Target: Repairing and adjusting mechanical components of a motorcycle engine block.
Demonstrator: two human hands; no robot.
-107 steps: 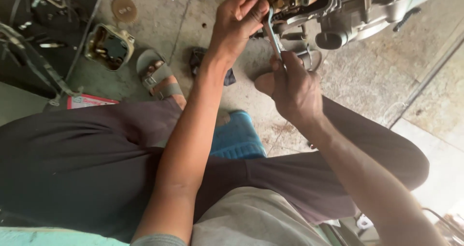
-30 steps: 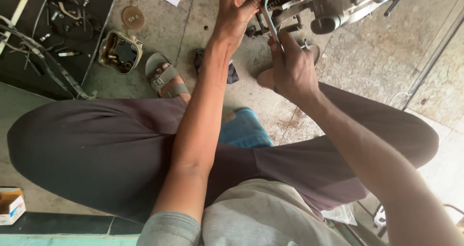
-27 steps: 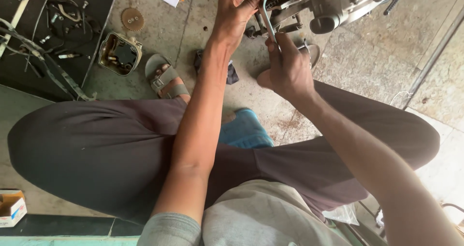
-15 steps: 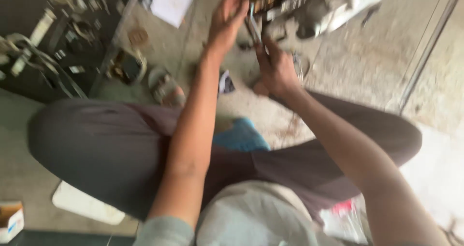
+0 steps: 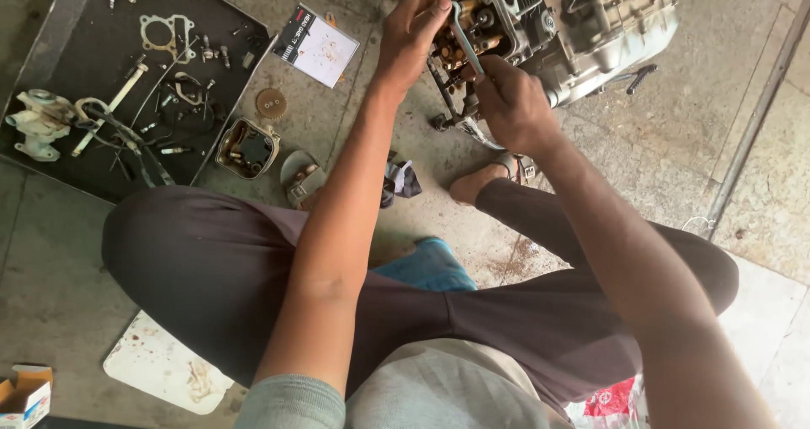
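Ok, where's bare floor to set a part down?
Bare concrete lies right of the engine, up to the metal strip, and between the booklet and the left hand. The black tray is crowded.

Far centre, a white card pack (image 5: pixel 318 44) with a dark header lies flat; near left, an open carton (image 5: pixel 24 395); near right, a red wrapper (image 5: pixel 612 399).

A worn concrete floor (image 5: pixel 742 75) is stretching out on every side of the grip, stained and cracked, with daylight falling evenly over it. Left of the grip, a black tray (image 5: pixel 76 24) is lying flat on the floor. Right of the grip, a metal rail (image 5: pixel 759 113) is running diagonally across the slabs. Below and far left of the grip, a white board (image 5: pixel 160 366) is resting on the ground.
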